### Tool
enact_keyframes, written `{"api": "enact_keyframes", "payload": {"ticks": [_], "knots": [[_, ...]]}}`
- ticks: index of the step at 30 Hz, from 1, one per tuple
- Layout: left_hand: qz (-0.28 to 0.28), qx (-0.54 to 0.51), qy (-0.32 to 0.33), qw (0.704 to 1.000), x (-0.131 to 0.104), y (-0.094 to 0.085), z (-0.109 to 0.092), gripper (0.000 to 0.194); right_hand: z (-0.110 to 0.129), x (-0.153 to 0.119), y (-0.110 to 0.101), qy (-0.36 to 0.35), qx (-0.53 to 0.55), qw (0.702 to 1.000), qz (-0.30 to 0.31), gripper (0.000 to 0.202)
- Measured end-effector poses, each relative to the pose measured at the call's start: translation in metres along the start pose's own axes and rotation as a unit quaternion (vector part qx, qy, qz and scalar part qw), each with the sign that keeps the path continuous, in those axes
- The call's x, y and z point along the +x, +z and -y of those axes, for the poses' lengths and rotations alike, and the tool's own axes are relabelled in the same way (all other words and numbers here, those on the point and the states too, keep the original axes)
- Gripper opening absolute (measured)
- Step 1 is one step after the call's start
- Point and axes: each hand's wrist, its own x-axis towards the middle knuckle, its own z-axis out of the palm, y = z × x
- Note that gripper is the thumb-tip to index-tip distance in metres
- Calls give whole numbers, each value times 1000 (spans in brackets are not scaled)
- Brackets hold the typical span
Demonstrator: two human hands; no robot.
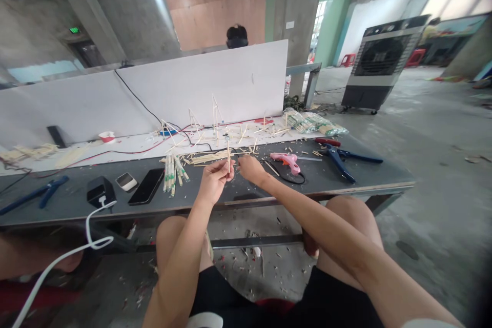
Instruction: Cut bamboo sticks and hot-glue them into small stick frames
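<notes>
My left hand [216, 178] pinches a thin wooden stick [228, 156] that stands nearly upright above the table's front edge. Close by on its right, my right hand [250, 168] has its fingers curled together; what they hold, if anything, is too small to make out. Behind both hands lies a pile of loose wooden sticks [211, 157]. Bundles of wrapped sticks [172, 174] are left of my left hand. A pink glue gun [286, 161] lies right of my right hand. Small stick frames [216, 113] stand farther back.
Blue-handled pliers [340, 161] lie at the right, another blue tool [36, 196] at the far left. A black phone [146, 186], a dark box [100, 191] with a white cable and a white panel [154, 92] are also there. A person's head [237, 37] shows behind the panel.
</notes>
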Motion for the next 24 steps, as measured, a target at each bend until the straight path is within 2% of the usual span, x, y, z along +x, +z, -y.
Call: {"api": "enact_keyframes", "payload": {"ticks": [6, 9, 13, 14, 16, 18, 20, 22, 24], "knots": [[24, -16, -7, 1000, 0, 0, 3, 13, -30, -48, -4, -19, 11, 1000, 5, 15], [36, -21, -21, 999, 0, 3, 8, 12, -40, -56, -2, -9, 20, 1000, -12, 18], [41, -8, -38, 998, 0, 9, 14, 15, -38, -58, -1, 15, 34, 999, -32, 21], [43, -1, -42, 998, 0, 11, 15, 16, -36, -59, -3, 19, 44, 998, -48, 20], [43, 16, -49, 998, 1, 15, 16, 16, -33, -61, -12, 23, 94, 988, -119, 18], [43, 34, -57, 997, 2, 18, 16, 18, -31, -62, -26, 10, 207, 956, -209, 21], [45, 46, -69, 996, 3, 21, 17, 20, -31, -61, -41, -20, 370, 897, -240, 31], [47, 50, -80, 994, 3, 23, 18, 21, -32, -57, -53, -60, 520, 829, -195, 42], [49, 53, -85, 994, 2, 24, 20, 20, -33, -52, -58, -89, 606, 780, -129, 45]]}}
